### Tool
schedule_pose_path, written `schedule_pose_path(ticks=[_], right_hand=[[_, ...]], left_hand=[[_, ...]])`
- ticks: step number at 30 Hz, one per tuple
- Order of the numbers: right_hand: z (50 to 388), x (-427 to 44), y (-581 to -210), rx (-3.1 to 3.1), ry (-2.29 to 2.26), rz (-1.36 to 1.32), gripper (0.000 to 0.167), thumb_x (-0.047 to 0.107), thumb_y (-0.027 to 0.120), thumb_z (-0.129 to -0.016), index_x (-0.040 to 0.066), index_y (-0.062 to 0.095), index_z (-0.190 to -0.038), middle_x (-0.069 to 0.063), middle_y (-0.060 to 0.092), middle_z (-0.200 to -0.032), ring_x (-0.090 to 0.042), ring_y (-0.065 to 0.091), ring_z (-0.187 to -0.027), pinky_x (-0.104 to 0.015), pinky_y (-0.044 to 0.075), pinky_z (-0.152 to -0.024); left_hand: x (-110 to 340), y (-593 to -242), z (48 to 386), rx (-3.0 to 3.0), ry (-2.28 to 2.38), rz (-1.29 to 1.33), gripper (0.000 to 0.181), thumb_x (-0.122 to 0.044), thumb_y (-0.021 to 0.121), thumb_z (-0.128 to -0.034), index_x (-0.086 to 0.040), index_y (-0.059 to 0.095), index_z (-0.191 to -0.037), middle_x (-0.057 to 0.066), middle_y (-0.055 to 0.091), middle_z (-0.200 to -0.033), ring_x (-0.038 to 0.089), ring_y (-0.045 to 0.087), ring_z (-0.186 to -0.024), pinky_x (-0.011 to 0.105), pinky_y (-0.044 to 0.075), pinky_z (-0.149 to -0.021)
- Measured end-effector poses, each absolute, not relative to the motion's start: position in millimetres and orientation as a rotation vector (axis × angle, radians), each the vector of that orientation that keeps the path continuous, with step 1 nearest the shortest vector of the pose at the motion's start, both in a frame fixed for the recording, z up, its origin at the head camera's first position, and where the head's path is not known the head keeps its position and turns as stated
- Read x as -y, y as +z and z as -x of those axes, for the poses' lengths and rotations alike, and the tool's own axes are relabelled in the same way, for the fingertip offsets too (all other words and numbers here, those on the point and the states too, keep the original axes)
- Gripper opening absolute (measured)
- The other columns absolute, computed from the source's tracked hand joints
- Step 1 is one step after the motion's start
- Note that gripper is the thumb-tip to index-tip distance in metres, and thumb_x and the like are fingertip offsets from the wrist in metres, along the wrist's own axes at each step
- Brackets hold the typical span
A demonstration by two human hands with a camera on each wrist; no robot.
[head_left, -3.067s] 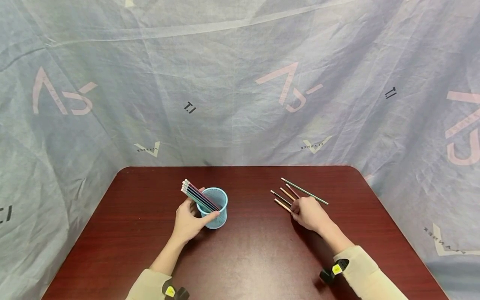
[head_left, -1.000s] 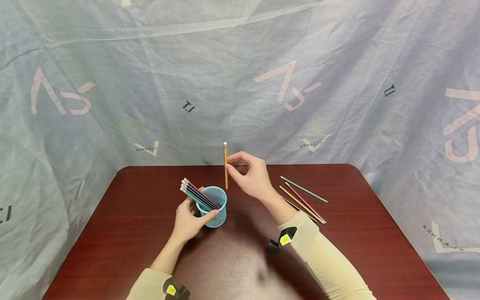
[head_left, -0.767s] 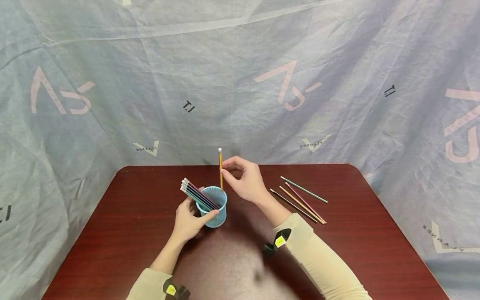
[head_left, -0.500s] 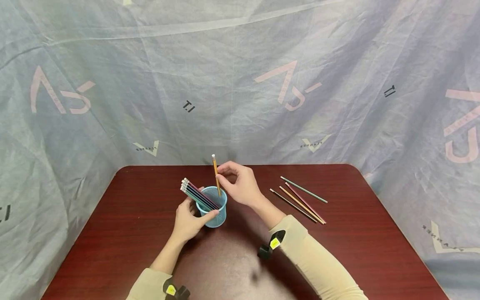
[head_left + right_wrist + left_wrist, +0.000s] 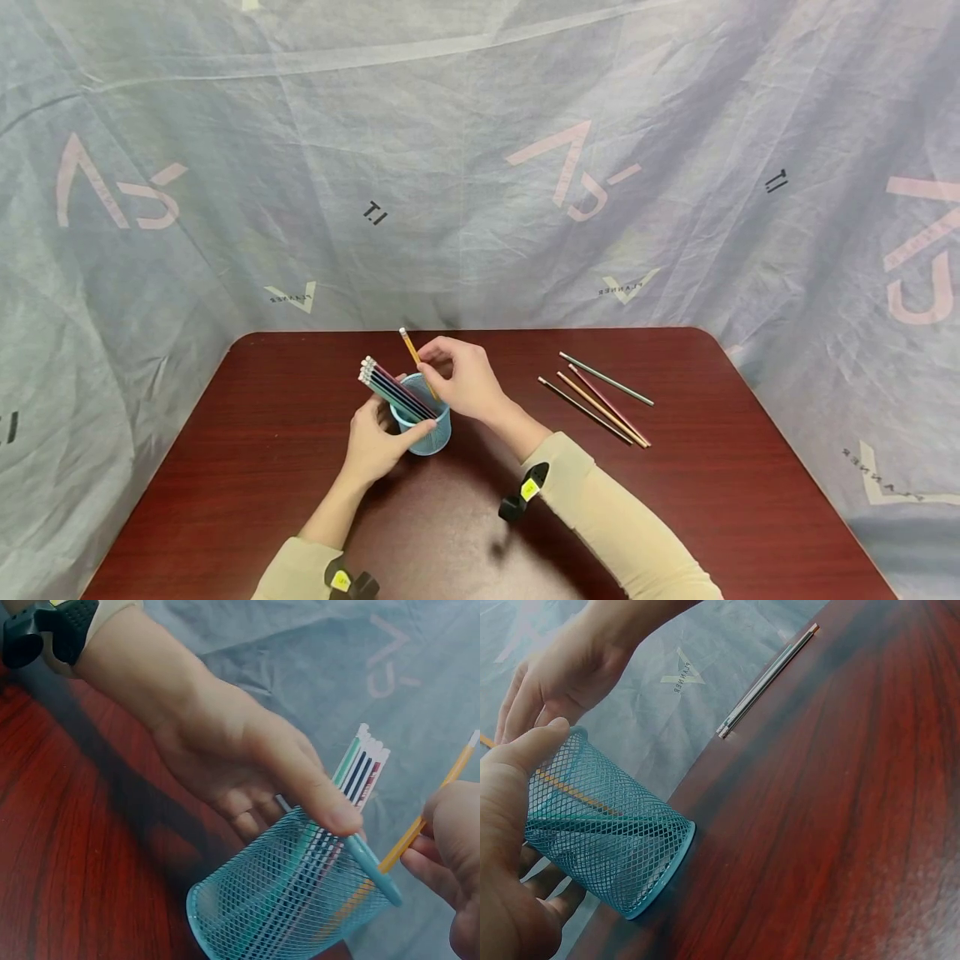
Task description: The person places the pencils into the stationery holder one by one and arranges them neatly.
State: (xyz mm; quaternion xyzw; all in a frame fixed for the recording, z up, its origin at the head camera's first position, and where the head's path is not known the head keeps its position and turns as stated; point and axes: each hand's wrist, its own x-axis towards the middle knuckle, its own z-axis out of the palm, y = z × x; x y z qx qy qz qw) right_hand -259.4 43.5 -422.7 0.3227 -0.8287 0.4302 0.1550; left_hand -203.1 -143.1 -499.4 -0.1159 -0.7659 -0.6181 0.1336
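A light-blue mesh pencil cup (image 5: 431, 435) stands on the table, gripped round its side by my left hand (image 5: 377, 440). Several green, dark and reddish pencils (image 5: 390, 388) lean left inside it, white eraser ends up. My right hand (image 5: 462, 377) pinches a yellow pencil (image 5: 409, 344), tilted left, its lower part inside the cup. Through the mesh in the left wrist view, the yellow pencil (image 5: 577, 791) shows within the cup (image 5: 622, 825). The right wrist view has the left thumb on the rim of the cup (image 5: 292, 892) and the yellow pencil (image 5: 409, 836) crossing that rim.
To the right on the dark red table (image 5: 720, 500) lie several loose pencils: a green one (image 5: 607, 379) at the back, then a reddish one (image 5: 600, 390), a tan one (image 5: 592, 400) and a dark one (image 5: 577, 406). A grey printed cloth (image 5: 465, 167) hangs behind the table.
My right hand picked up the yellow pencil from the right-hand group, carried it left and lowered it into the cup, tilting it leftward. My left hand has stayed on the cup.
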Motion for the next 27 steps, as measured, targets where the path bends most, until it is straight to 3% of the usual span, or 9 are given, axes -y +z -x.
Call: schedule_pose_path(ticks=[6, 16, 27], right_hand=[[257, -34, -428, 2.401, 1.128, -0.952, 0.009, 0.007, 0.074, -0.099, 0.007, 0.074, -0.108, -0.006, 0.079, -0.102, -0.017, 0.077, -0.092, -0.020, 0.062, -0.080], [257, -24, -433, 2.461, 0.974, -0.974, 0.008, 0.010, 0.074, -0.099, 0.006, 0.075, -0.106, -0.007, 0.077, -0.101, -0.017, 0.077, -0.090, -0.026, 0.064, -0.082], [253, -17, -428, 2.524, 0.810, -0.947, 0.007, 0.012, 0.074, -0.100, 0.007, 0.077, -0.104, -0.005, 0.078, -0.099, -0.016, 0.076, -0.090, -0.027, 0.063, -0.080]], left_hand=[[143, -498, 204, 2.220, -1.796, 0.329, 0.076, -0.010, 0.095, -0.0795, -0.007, 0.060, -0.147, 0.017, 0.073, -0.134, 0.030, 0.072, -0.119, 0.014, 0.056, -0.091], [142, -497, 203, 2.225, -1.794, 0.348, 0.076, -0.011, 0.096, -0.0787, -0.007, 0.060, -0.146, 0.013, 0.073, -0.134, 0.008, 0.069, -0.115, 0.016, 0.057, -0.092], [143, -497, 201, 2.264, -1.757, 0.331, 0.069, -0.013, 0.095, -0.0804, -0.007, 0.063, -0.142, 0.012, 0.074, -0.131, 0.006, 0.069, -0.112, 0.015, 0.057, -0.091]])
